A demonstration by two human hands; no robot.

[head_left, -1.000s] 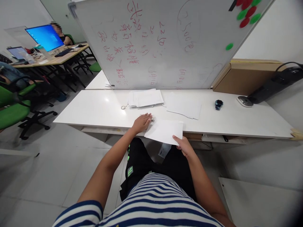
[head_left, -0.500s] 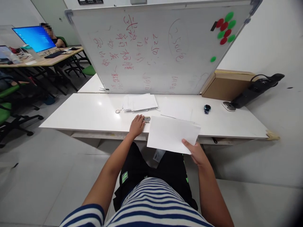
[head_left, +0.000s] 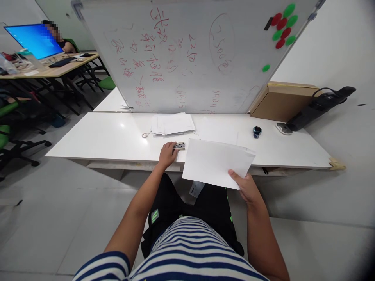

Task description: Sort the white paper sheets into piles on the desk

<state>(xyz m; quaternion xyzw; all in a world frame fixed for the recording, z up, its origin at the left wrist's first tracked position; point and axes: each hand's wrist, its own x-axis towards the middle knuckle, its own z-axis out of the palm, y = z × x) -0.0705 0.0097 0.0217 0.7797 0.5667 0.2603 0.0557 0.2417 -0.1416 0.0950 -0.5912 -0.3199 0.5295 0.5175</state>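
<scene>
My right hand (head_left: pixel 246 186) grips the lower right corner of a sheaf of white paper (head_left: pixel 215 162), lifted off the white table (head_left: pixel 102 136) at its front edge. My left hand (head_left: pixel 167 153) rests on the table with its fingers curled round the near end of a small metal stapler (head_left: pixel 179 146). Behind the stapler lies a stack of white sheets (head_left: pixel 172 124), and a single sheet (head_left: pixel 219 133) lies flat to its right. A small metal ring (head_left: pixel 144 135) sits left of the stack.
A whiteboard (head_left: pixel 187 54) with red writing and red and green magnets leans at the table's back. A brown cardboard box (head_left: pixel 283 102), a black device with a cable (head_left: pixel 318 106) and a small dark blue object (head_left: pixel 257 132) are at the right. A person sits at a monitor (head_left: pixel 32 39) far left; green chairs stand nearby.
My right hand has lifted the paper off the table and drawn it to the right. My left hand has closed from flat onto the stapler. The camera has shifted.
</scene>
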